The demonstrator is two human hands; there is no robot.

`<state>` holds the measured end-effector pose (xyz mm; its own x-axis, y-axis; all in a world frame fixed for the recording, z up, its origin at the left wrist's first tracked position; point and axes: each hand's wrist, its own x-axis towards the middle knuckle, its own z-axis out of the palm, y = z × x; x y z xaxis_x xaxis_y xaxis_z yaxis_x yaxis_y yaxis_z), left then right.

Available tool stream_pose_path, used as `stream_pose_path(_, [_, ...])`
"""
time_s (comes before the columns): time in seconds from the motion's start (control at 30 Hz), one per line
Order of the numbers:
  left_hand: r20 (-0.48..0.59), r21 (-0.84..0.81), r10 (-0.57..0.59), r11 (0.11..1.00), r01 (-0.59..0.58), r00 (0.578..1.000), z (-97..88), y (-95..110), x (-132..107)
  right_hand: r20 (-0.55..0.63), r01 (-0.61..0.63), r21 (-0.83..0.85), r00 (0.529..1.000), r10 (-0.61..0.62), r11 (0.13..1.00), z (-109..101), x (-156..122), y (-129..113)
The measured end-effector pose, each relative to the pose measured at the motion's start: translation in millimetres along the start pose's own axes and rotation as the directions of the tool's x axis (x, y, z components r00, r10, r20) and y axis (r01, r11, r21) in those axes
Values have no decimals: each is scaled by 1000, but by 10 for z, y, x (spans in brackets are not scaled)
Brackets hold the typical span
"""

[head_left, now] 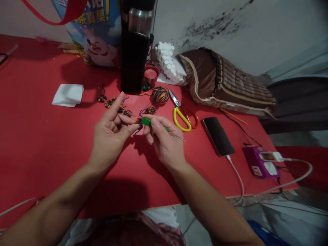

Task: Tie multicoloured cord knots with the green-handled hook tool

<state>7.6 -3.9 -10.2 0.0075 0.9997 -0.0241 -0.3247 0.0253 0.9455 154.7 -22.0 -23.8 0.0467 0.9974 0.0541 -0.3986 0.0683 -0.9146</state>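
My left hand [110, 131] pinches a small multicoloured crochet piece [138, 120], with a strand of yarn running over its raised index finger. In my right hand [165, 138] is a crochet hook [146, 121] with a green handle, its thin metal shaft pointing back to the right. The handle's near end meets the crochet piece between the two hands. Beyond the fingers lie a ball of variegated yarn [160, 95] and small crocheted pieces [101, 98]. Yellow-and-red handled scissors [182, 119] rest open, right of the ball.
A black phone [133, 65] stands upright against a metal bottle [140, 20]. Further left are a folded white tissue [68, 95] and a printed bag [98, 41]. To the right lie a charging phone [217, 136], a purple box [260, 162] and a brown checked cushion [235, 80].
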Motion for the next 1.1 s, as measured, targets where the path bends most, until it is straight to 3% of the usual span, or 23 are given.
stream_pose_path(0.13, [-23, -155, -114, 982, 109, 993, 15, -4, -6, -84, 93, -111, 991, -102, 989, 96, -105, 137])
stream_pose_path(0.37, [147, -346, -282, 883, 316, 948, -109, 137, 116, 105, 130, -26, 986, -127, 991, -34, -71, 138])
stream_pose_path(0.8, [173, -213, -297, 919, 331, 939, -159, 282, 137, 134, 89, -141, 989, -70, 986, -224, -49, -161])
stream_pose_path(1.1, [236, -152, -298, 929, 338, 925, -194, 329, 170, 160, 138, -198, 981, -107, 970, -309, -25, -267])
